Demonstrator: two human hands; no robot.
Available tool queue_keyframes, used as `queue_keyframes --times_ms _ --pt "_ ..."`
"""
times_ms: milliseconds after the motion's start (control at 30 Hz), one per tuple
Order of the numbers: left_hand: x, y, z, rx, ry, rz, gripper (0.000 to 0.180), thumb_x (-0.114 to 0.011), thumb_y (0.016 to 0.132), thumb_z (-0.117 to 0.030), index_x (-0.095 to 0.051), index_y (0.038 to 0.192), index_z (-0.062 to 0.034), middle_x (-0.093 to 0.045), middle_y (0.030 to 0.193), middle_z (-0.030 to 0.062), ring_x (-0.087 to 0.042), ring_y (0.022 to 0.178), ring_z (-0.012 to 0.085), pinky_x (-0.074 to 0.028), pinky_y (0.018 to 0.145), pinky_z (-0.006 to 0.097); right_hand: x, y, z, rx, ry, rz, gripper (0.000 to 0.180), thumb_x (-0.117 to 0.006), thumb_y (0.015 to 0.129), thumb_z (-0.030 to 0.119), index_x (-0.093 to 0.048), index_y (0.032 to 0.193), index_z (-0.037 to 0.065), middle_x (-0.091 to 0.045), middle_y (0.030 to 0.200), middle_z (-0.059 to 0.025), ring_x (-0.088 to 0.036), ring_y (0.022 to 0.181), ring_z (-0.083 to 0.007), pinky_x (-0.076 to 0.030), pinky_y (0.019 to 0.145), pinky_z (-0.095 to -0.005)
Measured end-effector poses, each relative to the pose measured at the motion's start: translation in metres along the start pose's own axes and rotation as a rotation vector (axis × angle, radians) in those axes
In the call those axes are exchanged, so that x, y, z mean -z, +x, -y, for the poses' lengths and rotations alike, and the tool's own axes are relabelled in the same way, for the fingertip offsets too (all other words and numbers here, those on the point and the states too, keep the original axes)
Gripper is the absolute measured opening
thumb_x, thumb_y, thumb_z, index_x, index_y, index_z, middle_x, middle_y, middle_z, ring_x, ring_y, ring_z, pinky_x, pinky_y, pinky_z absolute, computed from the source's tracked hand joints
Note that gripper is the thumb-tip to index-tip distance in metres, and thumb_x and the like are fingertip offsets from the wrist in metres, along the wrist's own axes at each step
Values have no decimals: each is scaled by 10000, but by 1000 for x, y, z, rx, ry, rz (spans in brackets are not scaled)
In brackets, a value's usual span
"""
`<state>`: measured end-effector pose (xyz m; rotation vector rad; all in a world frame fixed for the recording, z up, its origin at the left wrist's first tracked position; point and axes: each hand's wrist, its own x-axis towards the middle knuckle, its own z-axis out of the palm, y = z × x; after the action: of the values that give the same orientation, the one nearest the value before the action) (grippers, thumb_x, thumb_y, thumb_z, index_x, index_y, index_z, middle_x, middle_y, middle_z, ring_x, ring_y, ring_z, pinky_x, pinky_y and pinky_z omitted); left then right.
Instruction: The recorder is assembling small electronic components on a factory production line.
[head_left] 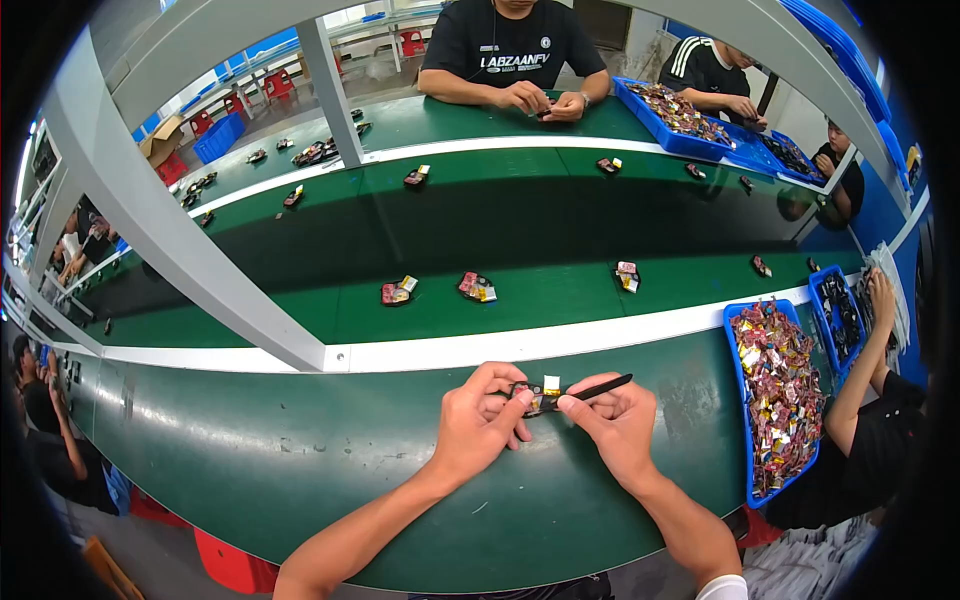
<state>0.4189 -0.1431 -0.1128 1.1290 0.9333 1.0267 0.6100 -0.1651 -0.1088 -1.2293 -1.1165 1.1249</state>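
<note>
Above the near green bench, my left hand (472, 418) pinches a small black electronic assembly (541, 403) between thumb and fingers. A white-and-yellow piece (552, 384) stands up from its far edge, and something reddish shows by my left thumb. My right hand (622, 425) is closed on a slim black stick-like tool (606, 386), tilted up to the right. The tool's lower end meets the assembly near my right thumb; its tip is hidden. Whether it is tweezers or a plain stick, I cannot make out.
Beyond the white rail, similar assemblies (478, 287) lie on the green conveyor belt (330, 300). On my right stand a blue tray (737, 400) heaped with small red and yellow parts and a smaller blue tray (852, 352) of black parts. Other people work opposite and beside me.
</note>
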Motion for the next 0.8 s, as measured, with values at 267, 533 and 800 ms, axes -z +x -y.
queue_keyframes --times_ms 267,533,800 --pt "-2 2 6 -48 -14 -13 196 -639 961 -12 -561 1135 35 -685 885 97 -694 619 137 -504 449 241 3 1 10 -75 52 24 140 -748 869 -58 -661 979 -61 -733 881 -132 -718 803 -126 -531 641 -190" --pt "7 6 6 19 -174 127 247 -554 1015 -40 -519 1235 68 -677 1040 174 -743 774 240 -584 557 271 7 4 18 -194 95 18 107 -746 882 28 -665 950 11 -741 799 -139 -447 481 -17 -267 418 -197" --pt "10 8 1 28 -225 199 265 -503 1034 -44 -482 1270 74 -672 1072 196 -749 857 309 -631 639 315 11 2 15 -251 279 67 113 -737 896 -2 -667 984 -5 -755 877 -140 -510 540 -7 -307 442 -184"
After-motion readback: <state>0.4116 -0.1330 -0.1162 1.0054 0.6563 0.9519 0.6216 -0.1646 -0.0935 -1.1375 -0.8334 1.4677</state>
